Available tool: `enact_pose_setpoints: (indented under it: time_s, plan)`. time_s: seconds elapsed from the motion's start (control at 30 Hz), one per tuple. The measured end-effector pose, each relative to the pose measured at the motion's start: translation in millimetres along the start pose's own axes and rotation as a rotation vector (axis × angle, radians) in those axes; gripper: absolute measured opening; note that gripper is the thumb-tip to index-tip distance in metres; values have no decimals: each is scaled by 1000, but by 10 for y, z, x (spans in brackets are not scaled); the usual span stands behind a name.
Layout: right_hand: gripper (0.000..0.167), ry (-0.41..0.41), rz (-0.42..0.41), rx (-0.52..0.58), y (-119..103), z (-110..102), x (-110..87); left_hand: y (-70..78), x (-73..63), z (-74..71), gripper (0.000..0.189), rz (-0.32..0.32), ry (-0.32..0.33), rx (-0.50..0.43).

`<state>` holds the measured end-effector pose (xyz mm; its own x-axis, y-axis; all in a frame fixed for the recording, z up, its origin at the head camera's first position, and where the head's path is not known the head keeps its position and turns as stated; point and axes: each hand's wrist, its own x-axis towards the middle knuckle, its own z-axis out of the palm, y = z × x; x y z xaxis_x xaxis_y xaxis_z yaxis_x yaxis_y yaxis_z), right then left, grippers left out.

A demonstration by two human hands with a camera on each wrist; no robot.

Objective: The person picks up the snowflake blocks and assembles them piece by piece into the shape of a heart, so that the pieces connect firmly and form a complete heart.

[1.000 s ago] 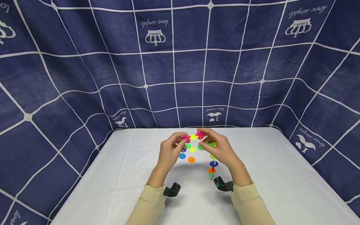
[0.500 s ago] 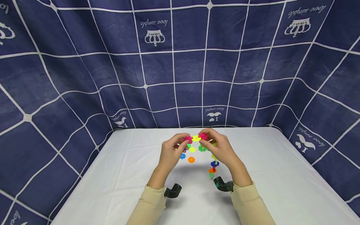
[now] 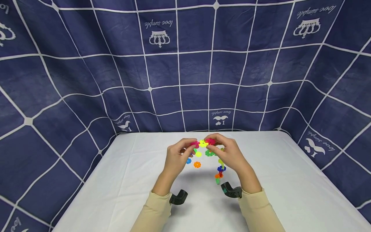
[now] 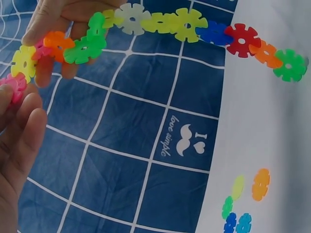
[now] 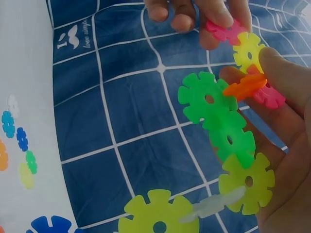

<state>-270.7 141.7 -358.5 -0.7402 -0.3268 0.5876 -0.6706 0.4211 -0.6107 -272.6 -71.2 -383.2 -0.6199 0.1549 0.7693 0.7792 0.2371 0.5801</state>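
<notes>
Both hands are raised over the table with a chain of notched plastic flower discs between them. My left hand (image 3: 177, 158) pinches the pink disc (image 4: 15, 87) at one end of it between thumb and fingers. A yellow disc (image 5: 249, 53) joins that one to a second pink disc (image 5: 273, 98). My right hand (image 3: 230, 154) holds the chain there, its thumb against the yellow disc. From the orange disc (image 5: 245, 86) beside the right fingers, the chain runs on through green discs (image 5: 231, 138), yellow, blue (image 3: 221, 168) and red ones, to a green end disc (image 4: 290, 65).
Several loose discs lie on the white tablecloth (image 3: 116, 190) beyond the hands, among them an orange disc (image 3: 197, 164), a pale yellow disc (image 3: 198, 154) and a light blue disc (image 3: 189, 160). A navy checked curtain (image 3: 194, 67) encloses the table at the back and sides.
The pinched pink discs and the yellow one between them have shifted slightly right and down. The yellow disc has turned to show more of its face. Both hands keep their hold.
</notes>
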Motion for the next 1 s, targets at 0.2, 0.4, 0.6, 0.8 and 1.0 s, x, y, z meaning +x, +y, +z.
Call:
enact_pose_setpoints:
  time_s: [0.2,0.4,0.6,0.8,1.0]
  plan:
    - [22,11,-50,-15,-15,-12,1,28,5,3,17,20,-6,7]
    - [23,22,-103,-23,-33,17,13,56,8,-15,18,26,0,27]
    - [28,18,-66,-32,-45,20,6,54,13,-5,18,15,9,-7]
    - [29,50,-94,-21,-56,19,6,53,11,15,20,11,13,-32]
    - [29,114,-125,3,-62,15,9,50,7,-2,33,-73,5,-38]
